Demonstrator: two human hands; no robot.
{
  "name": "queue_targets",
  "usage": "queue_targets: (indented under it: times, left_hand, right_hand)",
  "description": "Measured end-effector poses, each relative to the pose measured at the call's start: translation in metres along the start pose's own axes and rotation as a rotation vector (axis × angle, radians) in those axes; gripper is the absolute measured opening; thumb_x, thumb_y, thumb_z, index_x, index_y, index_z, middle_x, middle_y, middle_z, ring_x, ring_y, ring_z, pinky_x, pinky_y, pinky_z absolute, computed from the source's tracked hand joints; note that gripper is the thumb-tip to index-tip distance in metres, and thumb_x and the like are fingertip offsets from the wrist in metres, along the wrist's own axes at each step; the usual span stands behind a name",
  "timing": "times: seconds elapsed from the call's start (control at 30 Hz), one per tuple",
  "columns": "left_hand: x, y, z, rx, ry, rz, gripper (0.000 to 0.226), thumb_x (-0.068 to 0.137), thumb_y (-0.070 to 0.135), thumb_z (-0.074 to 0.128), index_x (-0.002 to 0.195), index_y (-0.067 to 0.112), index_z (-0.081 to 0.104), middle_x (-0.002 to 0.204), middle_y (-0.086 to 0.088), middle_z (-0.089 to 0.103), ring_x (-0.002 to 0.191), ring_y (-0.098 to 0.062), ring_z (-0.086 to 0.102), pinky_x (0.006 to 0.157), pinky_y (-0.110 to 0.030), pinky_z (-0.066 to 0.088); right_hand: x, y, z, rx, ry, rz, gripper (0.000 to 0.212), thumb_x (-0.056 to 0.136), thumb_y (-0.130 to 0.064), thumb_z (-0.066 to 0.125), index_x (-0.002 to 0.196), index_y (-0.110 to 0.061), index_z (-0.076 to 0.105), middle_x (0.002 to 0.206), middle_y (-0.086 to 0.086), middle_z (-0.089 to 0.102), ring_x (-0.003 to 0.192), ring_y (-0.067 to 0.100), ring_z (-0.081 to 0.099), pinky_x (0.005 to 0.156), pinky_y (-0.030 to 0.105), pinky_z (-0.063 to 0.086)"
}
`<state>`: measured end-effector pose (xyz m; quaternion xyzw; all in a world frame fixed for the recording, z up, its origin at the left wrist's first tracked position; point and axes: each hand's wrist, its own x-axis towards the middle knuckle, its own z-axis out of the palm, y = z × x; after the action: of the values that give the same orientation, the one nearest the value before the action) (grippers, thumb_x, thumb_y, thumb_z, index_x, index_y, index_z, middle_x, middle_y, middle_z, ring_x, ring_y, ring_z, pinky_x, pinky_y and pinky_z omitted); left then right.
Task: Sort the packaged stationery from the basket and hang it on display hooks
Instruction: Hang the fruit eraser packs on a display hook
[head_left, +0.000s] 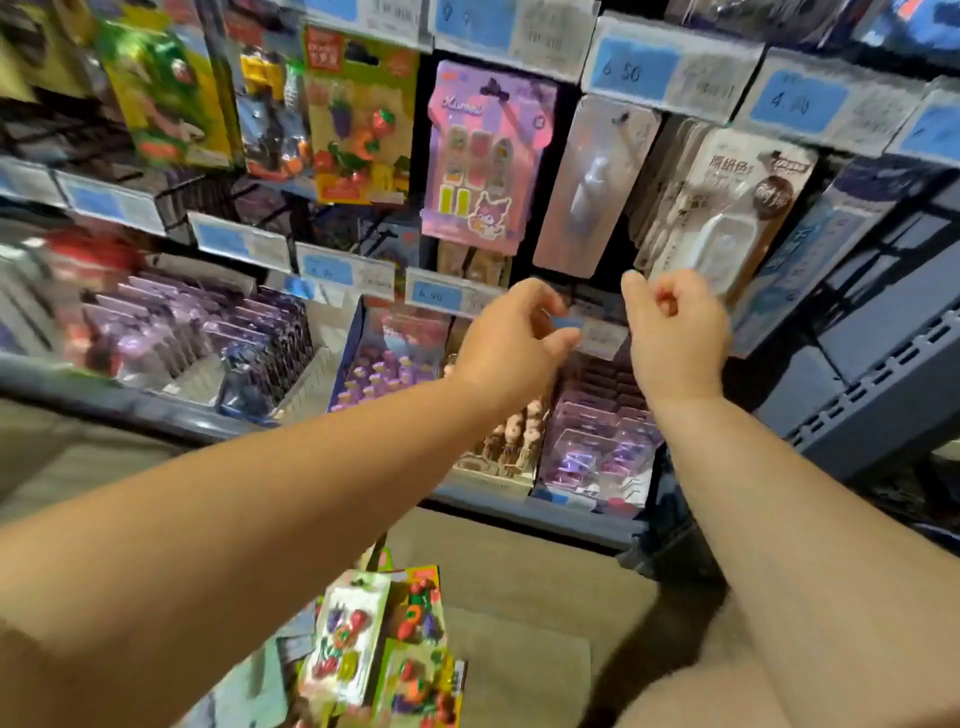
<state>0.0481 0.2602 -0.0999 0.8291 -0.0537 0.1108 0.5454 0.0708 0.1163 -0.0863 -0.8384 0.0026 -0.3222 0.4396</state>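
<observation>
Motion blur is smearing the price labels (631, 70) and most of the hanging packs. The fruit eraser packs (358, 639) are sitting at 6 o'clock, cut off by the bottom edge, and whatever is carrying them cannot be made out. The left hand (511, 343) is reaching towards the rack's middle with fingers loosely curled and thumb stretching towards 3 o'clock, gripping nothing visible, while the right hand (675, 332), just beside it at 3 o'clock, is curling its fingers into the palm, seemingly empty, below a white blister pack (727, 244).
</observation>
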Motion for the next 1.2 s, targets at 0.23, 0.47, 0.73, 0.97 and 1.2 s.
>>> queue_targets:
  times: [0.23, 0.47, 0.73, 0.97, 1.2]
  left_hand:
    - [-0.089, -0.132, -0.078, 0.251, 0.002, -0.214, 0.018, 0.087, 0.021, 0.070, 0.087, 0.019, 0.053, 0.073, 0.010, 0.052, 0.066, -0.006, 0.049, 0.066, -0.028, 0.037]
    - [-0.170, -0.243, -0.113, 0.476, -0.280, -0.506, 0.025, 0.089, 0.031, 0.067, 0.108, 0.016, 0.060, 0.100, 0.000, 0.061, 0.097, -0.025, 0.061, 0.072, -0.028, 0.040]
    - [-0.208, -0.306, -0.130, 0.726, -0.687, -0.545, 0.038, 0.092, 0.040, 0.059, 0.123, 0.018, 0.056, 0.123, -0.008, 0.060, 0.112, -0.027, 0.056, 0.091, -0.033, 0.046]
    - [-0.234, -0.334, -0.124, 0.894, -0.854, -0.514, 0.047, 0.090, 0.032, 0.049, 0.137, 0.030, 0.049, 0.125, -0.006, 0.053, 0.117, -0.028, 0.050, 0.092, -0.040, 0.047]
    - [-0.228, -0.343, -0.120, 0.791, -0.832, -0.609, 0.055, 0.090, 0.041, 0.058, 0.142, 0.028, 0.044, 0.133, -0.002, 0.048, 0.123, -0.023, 0.041, 0.100, -0.039, 0.040]
  right_hand:
    - [-0.097, -0.022, 0.083, -0.134, -0.760, -0.202, 0.031, 0.087, -0.044, 0.063, 0.065, -0.025, 0.054, 0.060, -0.008, 0.048, 0.060, 0.009, 0.046, 0.063, 0.030, 0.038]
    - [-0.166, 0.001, 0.149, -0.532, -1.343, 0.035, 0.029, 0.091, -0.046, 0.062, 0.075, -0.022, 0.055, 0.076, -0.003, 0.053, 0.080, 0.019, 0.053, 0.059, 0.027, 0.037]
    - [-0.287, 0.095, 0.209, -0.654, -1.419, 0.524, 0.038, 0.089, -0.039, 0.062, 0.106, -0.005, 0.066, 0.101, 0.012, 0.069, 0.085, 0.025, 0.064, 0.072, 0.028, 0.051]
    - [-0.353, 0.139, 0.192, -0.698, -1.414, 0.622, 0.032, 0.093, -0.039, 0.059, 0.080, -0.010, 0.056, 0.079, 0.009, 0.058, 0.086, 0.025, 0.057, 0.048, 0.025, 0.028]
    - [-0.335, 0.131, 0.215, -0.447, -1.315, 0.764, 0.035, 0.100, -0.027, 0.051, 0.116, 0.001, 0.062, 0.112, 0.015, 0.064, 0.107, 0.033, 0.059, 0.084, 0.036, 0.045]
